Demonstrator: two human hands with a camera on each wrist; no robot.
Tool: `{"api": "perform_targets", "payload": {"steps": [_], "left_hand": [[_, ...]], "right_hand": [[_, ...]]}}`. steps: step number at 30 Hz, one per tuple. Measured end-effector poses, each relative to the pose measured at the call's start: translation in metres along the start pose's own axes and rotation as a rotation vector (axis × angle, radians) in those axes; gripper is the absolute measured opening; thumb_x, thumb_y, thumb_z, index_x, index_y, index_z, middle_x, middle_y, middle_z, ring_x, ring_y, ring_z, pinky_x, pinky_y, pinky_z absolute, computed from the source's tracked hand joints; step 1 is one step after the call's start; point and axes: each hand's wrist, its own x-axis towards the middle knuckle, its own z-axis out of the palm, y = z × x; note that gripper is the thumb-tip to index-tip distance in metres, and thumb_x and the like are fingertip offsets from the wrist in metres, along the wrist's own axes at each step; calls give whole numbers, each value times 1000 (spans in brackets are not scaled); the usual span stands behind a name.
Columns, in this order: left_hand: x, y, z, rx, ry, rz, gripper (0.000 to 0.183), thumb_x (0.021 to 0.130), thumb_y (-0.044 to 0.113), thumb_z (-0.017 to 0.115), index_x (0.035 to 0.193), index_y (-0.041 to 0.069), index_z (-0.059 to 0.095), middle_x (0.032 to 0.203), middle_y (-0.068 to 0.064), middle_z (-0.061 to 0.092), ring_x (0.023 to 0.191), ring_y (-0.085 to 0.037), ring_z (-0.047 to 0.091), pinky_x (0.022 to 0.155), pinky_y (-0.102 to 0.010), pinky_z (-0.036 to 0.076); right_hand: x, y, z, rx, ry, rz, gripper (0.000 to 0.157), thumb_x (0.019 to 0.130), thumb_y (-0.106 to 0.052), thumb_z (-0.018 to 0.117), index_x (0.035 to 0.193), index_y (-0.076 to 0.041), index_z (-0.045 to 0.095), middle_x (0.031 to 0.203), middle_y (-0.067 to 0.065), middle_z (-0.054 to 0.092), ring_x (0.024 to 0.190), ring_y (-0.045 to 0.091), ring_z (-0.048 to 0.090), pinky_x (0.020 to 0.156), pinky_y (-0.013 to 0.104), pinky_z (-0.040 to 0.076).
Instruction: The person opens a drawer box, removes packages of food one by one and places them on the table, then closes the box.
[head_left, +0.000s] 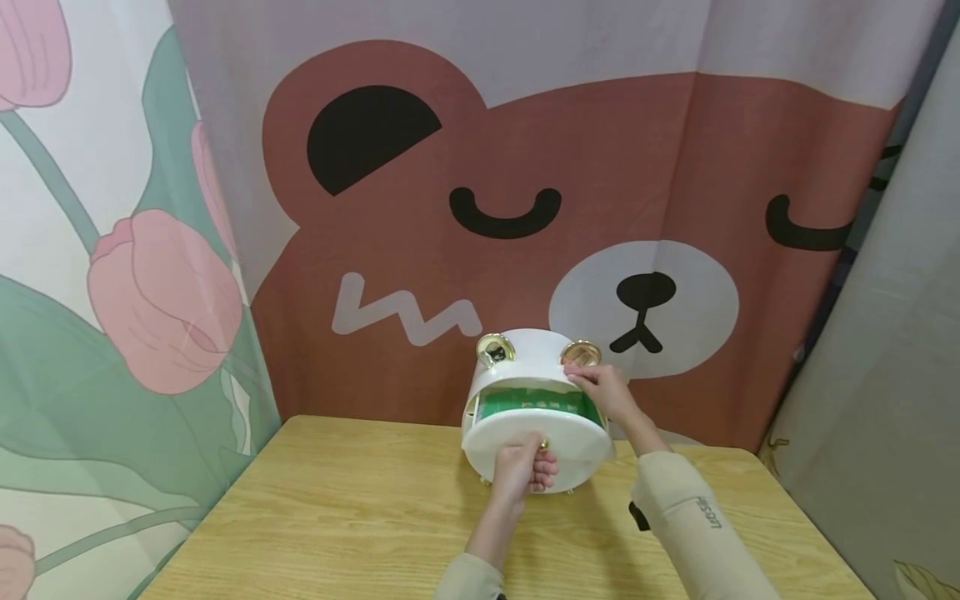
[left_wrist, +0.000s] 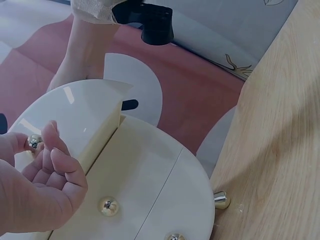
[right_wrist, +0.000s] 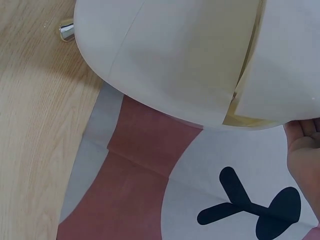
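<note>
A small rounded white drawer cabinet (head_left: 536, 343) stands on the table, its top drawer (head_left: 581, 446) pulled out toward me. Green printed contents (head_left: 536, 403) show inside that drawer. My left hand (head_left: 519, 468) pinches the gold drawer knob (left_wrist: 34, 142) between thumb and finger, its other fingers loosely curled, as the left wrist view shows. At the cabinet's upper right, the fingertips of my right hand (head_left: 611, 392) rest by the top front rim, just below a round gold ornament (head_left: 592, 350). Only part of the right hand (right_wrist: 305, 160) appears in the right wrist view.
Another round gold ornament (head_left: 496, 350) sits at the top left of the cabinet. Lower drawers carry gold knobs (left_wrist: 108, 206), and a gold foot (left_wrist: 222, 200) touches the wooden table (head_left: 360, 508). A bear-print curtain (head_left: 420, 250) hangs close behind.
</note>
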Motion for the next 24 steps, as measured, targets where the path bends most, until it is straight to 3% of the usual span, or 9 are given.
{"api": "perform_targets", "payload": {"steps": [6,24], "left_hand": [[-5,3,0,6,-12,7,36,84,25,53,67,-6,61,49,-1,55,37,-5,47,38,-17,37],[-10,-2,-1,-12,-20,21,36,83,24,54,67,-7,61,49,-1,56,38,-5,48,39,-16,38]], "right_hand": [[-1,0,0,12,-18,33,23,86,-9,57,104,4,62,106,18,60,101,33,55,83,43,43],[-1,3,0,3,-1,8,23,86,-9,57,103,5,62,104,19,60,100,35,55,81,45,44]]}}
